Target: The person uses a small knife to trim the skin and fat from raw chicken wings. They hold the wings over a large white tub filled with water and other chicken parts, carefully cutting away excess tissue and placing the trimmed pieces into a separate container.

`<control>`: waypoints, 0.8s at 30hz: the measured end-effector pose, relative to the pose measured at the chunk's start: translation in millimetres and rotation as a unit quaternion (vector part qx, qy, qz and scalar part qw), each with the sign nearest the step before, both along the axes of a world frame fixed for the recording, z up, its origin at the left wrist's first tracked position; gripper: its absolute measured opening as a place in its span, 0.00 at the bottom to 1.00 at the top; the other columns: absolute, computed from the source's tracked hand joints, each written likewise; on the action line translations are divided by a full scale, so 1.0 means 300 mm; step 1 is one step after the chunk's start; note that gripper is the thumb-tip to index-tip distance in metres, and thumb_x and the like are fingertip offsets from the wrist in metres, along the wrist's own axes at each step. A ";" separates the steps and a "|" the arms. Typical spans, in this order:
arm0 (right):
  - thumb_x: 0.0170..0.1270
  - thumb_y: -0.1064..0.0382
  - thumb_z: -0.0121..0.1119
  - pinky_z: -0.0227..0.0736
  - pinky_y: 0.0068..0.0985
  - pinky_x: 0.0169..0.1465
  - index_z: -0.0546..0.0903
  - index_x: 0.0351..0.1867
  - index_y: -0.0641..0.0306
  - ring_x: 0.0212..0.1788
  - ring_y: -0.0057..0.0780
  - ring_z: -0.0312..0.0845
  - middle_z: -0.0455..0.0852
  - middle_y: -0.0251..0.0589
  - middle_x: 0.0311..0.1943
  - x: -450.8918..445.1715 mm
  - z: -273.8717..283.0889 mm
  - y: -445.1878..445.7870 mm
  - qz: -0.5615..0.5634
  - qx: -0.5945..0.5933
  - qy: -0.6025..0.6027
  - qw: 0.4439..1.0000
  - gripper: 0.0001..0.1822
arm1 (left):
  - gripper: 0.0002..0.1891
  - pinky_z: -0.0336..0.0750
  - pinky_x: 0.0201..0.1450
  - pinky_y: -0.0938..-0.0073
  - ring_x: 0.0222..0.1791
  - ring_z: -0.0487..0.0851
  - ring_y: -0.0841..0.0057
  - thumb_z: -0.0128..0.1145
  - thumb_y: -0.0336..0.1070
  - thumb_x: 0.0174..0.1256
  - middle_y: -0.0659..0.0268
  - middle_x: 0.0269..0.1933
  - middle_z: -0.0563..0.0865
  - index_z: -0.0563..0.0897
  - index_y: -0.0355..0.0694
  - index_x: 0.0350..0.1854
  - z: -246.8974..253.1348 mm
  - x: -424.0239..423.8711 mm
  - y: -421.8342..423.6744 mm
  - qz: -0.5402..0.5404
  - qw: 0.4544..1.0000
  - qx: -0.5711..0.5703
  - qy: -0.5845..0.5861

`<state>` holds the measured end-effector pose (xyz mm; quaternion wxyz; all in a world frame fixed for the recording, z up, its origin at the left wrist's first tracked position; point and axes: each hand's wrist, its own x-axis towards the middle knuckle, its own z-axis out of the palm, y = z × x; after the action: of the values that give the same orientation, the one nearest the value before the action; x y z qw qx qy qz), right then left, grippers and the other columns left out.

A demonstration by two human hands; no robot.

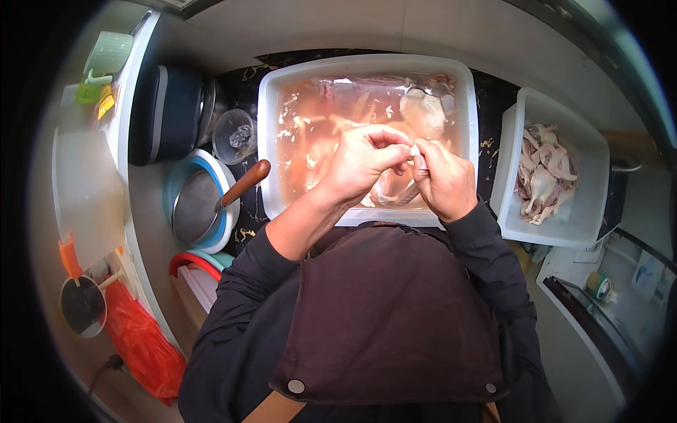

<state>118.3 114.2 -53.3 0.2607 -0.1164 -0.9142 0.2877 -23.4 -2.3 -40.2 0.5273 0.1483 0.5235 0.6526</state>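
Note:
My left hand (359, 166) and my right hand (444, 180) meet above the front right part of a white plastic tub (270, 132). Their fingertips pinch a small whitish piece (415, 152), too small to identify. A bit of shiny metal (422, 164) shows at my right thumb; whether it is a tool or something worn cannot be made out. Cloudy pinkish water fills the tub, with pale scraps floating on it. Plucked poultry (423, 111) breaks the surface at the back right, and more pieces lie blurred under the water. Another poultry part (394, 195) shows below my hands.
On the right, a second white tub (587, 158) holds a pile of plucked poultry pieces (545, 174). To the left, a strainer (195, 209) with a wooden handle (246, 182) rests on a blue-and-white basin (227, 222). Behind it stands a clear container (232, 150) holding a steel scrubber (241, 136).

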 end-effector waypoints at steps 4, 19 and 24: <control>0.60 0.71 0.62 0.77 0.34 0.33 0.79 0.45 0.69 0.32 0.45 0.84 0.85 0.49 0.35 -0.010 -0.037 0.014 0.024 0.008 0.021 0.999 0.11 | 0.06 0.80 0.37 0.78 0.31 0.84 0.78 0.63 0.23 0.65 0.60 0.35 0.87 0.85 0.27 0.42 -0.001 -0.009 -0.002 -0.019 1.000 0.000 -0.012; 0.62 0.72 0.61 0.73 0.37 0.32 0.77 0.41 0.69 0.29 0.47 0.80 0.80 0.48 0.30 -0.028 0.005 0.052 0.103 -0.016 0.032 0.994 0.08 | 0.07 0.80 0.41 0.79 0.35 0.84 0.81 0.66 0.25 0.64 0.62 0.39 0.87 0.85 0.29 0.42 0.016 -0.044 -0.006 -0.081 0.996 -0.006 0.040; 0.63 0.72 0.60 0.72 0.38 0.32 0.76 0.41 0.70 0.29 0.48 0.79 0.79 0.49 0.30 -0.022 -0.006 0.045 0.100 -0.018 0.039 0.994 0.07 | 0.07 0.80 0.43 0.79 0.38 0.84 0.81 0.65 0.25 0.64 0.63 0.41 0.87 0.84 0.30 0.42 0.007 -0.029 -0.006 -0.071 0.996 0.005 0.050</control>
<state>111.8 127.8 -55.0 0.2636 -0.0174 -0.9050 0.3334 -32.2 -4.1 -38.0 0.5449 0.2197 0.5341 0.6079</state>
